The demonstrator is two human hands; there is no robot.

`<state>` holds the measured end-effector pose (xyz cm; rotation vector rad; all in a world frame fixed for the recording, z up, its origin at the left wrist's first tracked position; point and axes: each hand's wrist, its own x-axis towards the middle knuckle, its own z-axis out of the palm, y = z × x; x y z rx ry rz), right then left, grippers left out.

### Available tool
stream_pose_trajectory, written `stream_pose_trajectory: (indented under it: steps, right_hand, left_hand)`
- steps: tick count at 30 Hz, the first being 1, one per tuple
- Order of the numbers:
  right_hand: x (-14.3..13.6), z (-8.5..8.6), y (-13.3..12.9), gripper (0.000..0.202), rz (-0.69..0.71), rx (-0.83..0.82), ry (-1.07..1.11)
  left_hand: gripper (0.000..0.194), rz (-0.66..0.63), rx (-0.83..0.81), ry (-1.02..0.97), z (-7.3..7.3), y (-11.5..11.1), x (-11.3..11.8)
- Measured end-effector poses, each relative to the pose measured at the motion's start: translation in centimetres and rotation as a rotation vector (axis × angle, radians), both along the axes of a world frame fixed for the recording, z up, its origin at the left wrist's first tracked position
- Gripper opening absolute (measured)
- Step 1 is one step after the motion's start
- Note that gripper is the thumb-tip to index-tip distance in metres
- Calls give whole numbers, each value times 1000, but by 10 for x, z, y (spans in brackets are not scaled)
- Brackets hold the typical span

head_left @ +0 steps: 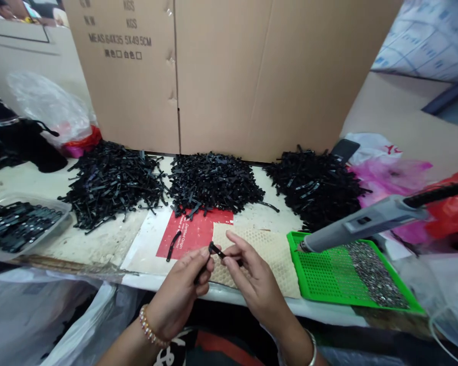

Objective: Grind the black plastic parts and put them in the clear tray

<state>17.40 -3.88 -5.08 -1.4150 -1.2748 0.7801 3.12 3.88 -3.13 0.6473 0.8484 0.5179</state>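
My left hand (188, 274) is closed, pinching a small black strip-shaped part whose rounded end (211, 247) shows above the thumb. My right hand (252, 269) is closed on another slim black strip (218, 252), and the two strips meet between my fingertips. Whether they are joined, I cannot tell. A single black strip (173, 246) lies on the red-and-white sheet (198, 231) left of my hands. Beneath my right hand is a cream honeycomb-patterned mat (278, 254). To its right, a grey electric screwdriver (343, 223) rests over a green tray (316, 292) holding many small screws (377, 274).
Three heaps of black strips, left (116, 183), middle (216, 180) and right (316, 185), line the back of the table before a large cardboard box (252, 76). A clear plastic tub (63, 213) of black parts stands at left. Plastic bags (393, 175) crowd the right side.
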Motion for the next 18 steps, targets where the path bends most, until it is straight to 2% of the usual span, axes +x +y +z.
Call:
stream_pose_trajectory:
  steps: [3,5,9,18]
  right_hand:
    - [-2,-2,-1,30,-38,-12,151]
    - [-3,-3,-1,22,-16,-30,167]
    - [-1,-3,-2,18,-38,-3,86]
    - [1,-1,-1,8,-49,113,-97]
  left_hand:
    - [22,-49,-39,-48,7,-6,2]
    - [20,-41,-61,-40,11,-8,3]
    - [21,-5,-70,11,15,-8,6]
    - [22,-51,-15,16,12,-8,12]
